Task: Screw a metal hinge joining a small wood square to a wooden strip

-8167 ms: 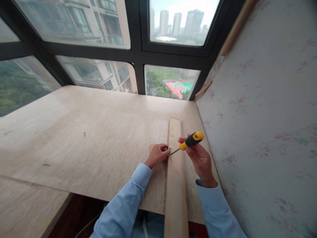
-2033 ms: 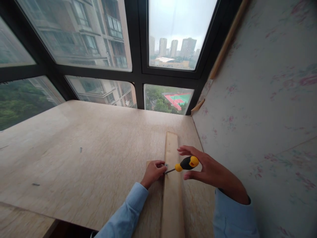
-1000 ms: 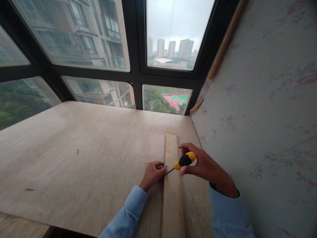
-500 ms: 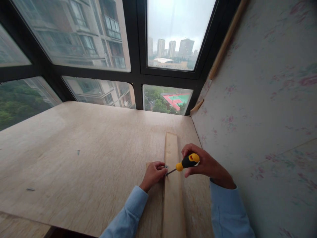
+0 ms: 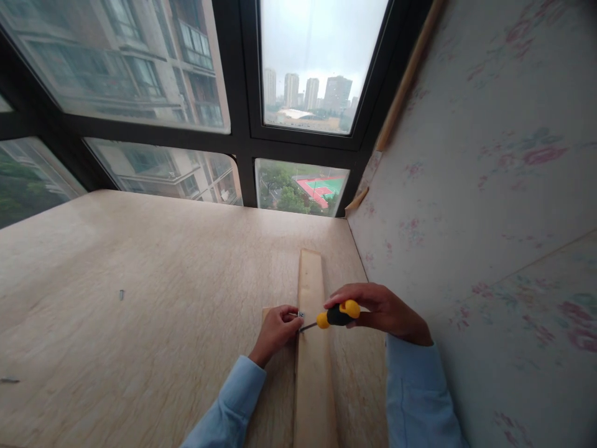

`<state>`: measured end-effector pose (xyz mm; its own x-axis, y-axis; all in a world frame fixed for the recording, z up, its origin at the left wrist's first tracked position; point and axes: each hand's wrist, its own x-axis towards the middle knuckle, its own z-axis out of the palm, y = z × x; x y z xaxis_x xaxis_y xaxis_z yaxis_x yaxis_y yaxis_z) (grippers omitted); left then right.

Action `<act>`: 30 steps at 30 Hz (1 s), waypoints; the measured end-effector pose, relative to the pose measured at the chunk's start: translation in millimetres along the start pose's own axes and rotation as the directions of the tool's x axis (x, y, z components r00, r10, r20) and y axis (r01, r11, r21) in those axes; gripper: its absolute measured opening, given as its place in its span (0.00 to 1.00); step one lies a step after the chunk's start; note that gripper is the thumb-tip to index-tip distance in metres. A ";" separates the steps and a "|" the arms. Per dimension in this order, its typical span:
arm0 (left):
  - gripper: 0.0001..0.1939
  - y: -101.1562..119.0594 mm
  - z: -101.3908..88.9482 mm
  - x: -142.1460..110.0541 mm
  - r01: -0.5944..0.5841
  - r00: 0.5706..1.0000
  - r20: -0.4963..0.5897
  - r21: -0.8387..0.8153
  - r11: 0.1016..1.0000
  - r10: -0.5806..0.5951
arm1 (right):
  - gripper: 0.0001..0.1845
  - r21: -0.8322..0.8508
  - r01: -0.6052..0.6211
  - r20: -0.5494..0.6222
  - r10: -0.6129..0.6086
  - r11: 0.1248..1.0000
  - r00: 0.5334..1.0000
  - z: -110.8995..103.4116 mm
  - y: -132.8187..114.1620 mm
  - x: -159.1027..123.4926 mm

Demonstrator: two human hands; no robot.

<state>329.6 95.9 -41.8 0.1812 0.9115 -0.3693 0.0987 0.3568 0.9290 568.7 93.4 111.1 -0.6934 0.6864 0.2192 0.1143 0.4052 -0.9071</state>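
Note:
A long pale wooden plank (image 5: 313, 379) lies lengthwise on the marbled surface. At its left edge my left hand (image 5: 274, 331) is closed, thumb and fingertips pinching a small metal bracket (image 5: 301, 315). My right hand (image 5: 389, 309) is wrapped round the yellow and black handle of a screwdriver (image 5: 336, 315), over the plank. The screwdriver's shaft slants down to the left, and its tip meets the plank's edge just below the bracket. Whether a screw sits under the tip is too small to tell. Part of another wooden piece (image 5: 265, 312) shows behind my left hand.
Two screws lie on the left of the marbled surface (image 5: 186, 274): one screw (image 5: 122, 294) farther off, another screw (image 5: 9, 380) at the left border. A flowered wall (image 5: 471, 205) rises close to my right arm. Dark-framed windows (image 5: 245, 146) stand behind.
The view has turned slightly right, so everything sits farther left. My right hand's fingers have shifted round the screwdriver's handle, and the handle has tilted a little lower. My left hand keeps its pinch.

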 end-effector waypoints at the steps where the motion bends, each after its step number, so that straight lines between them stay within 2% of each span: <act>1: 0.21 0.3 0.0 0.1 0.003 1.000 0.000 0.004 1.000 -0.003 | 0.18 0.007 -0.003 -0.045 0.003 1.000 0.999 3.0 0.6 2.8; 4: 0.20 2.1 0.2 -0.2 0.013 1.000 -0.005 0.018 1.000 -0.012 | 0.24 -0.053 -0.015 -0.161 0.006 0.998 0.987 11.0 2.7 9.0; 6: 0.19 3.0 0.5 -0.5 0.009 1.000 -0.010 0.024 1.000 -0.008 | 0.30 -0.093 -0.025 -0.183 0.008 0.995 0.983 13.3 2.9 9.5; 8: 0.17 3.2 0.7 -0.6 0.006 1.000 -0.007 0.028 1.000 -0.005 | 0.35 -0.035 0.010 -0.110 -0.014 0.999 0.994 11.9 1.8 6.8; 10: 0.17 3.1 0.6 -0.8 0.007 1.000 -0.003 0.029 1.000 -0.007 | 0.39 0.062 0.060 0.014 -0.061 0.996 0.998 7.6 -0.3 1.9; 12: 0.17 3.2 0.4 -1.2 0.010 1.000 0.002 0.017 1.000 -0.010 | 0.35 0.076 0.081 0.089 -0.088 0.994 0.992 2.7 -2.5 -3.1; 13: 0.17 3.4 0.4 -1.5 0.011 1.000 0.004 0.011 1.000 -0.011 | 0.32 0.050 0.075 0.091 -0.079 0.996 0.993 1.0 -3.4 -4.6; 15: 0.18 4.0 0.7 -2.0 0.016 1.000 0.005 0.005 1.000 -0.016 | 0.24 -0.021 0.017 0.015 -0.016 1.000 1.000 0.4 -3.9 -4.6; 17: 0.17 4.9 1.2 -2.3 0.023 1.000 0.004 0.004 1.000 -0.023 | 0.20 -0.076 -0.048 -0.135 0.037 0.996 0.990 4.0 -2.4 -0.4; 20: 0.18 6.3 1.8 -2.8 0.034 0.999 0.004 -0.011 0.999 -0.034 | 0.28 -0.188 -0.155 -0.348 0.082 0.970 0.934 14.0 2.9 9.3; 22: 0.18 7.1 1.9 -3.2 0.038 0.999 0.000 -0.021 0.999 -0.038 | 0.35 -0.230 -0.181 -0.410 0.073 0.956 0.909 19.9 6.3 13.4; 24: 0.18 7.3 1.8 -3.5 0.036 0.999 -0.004 -0.026 0.999 -0.036 | 0.44 -0.201 -0.114 -0.373 0.032 0.973 0.927 22.3 7.8 12.9; 27: 0.18 6.7 1.4 -3.5 0.030 1.000 0.001 -0.036 0.999 -0.030 | 0.54 -0.125 -0.034 -0.172 0.012 0.992 0.985 17.2 4.9 3.5; 30: 0.18 5.8 1.3 -3.2 0.026 1.000 0.004 -0.036 0.999 -0.026 | 0.45 -0.120 -0.064 0.009 0.065 0.991 0.998 4.9 -1.8 -8.7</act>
<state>330.9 94.7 -35.3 0.1827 0.9009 -0.3937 0.0684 0.3878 0.9192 571.0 83.7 109.0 -0.6909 0.7058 0.1564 0.2425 0.4301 -0.8696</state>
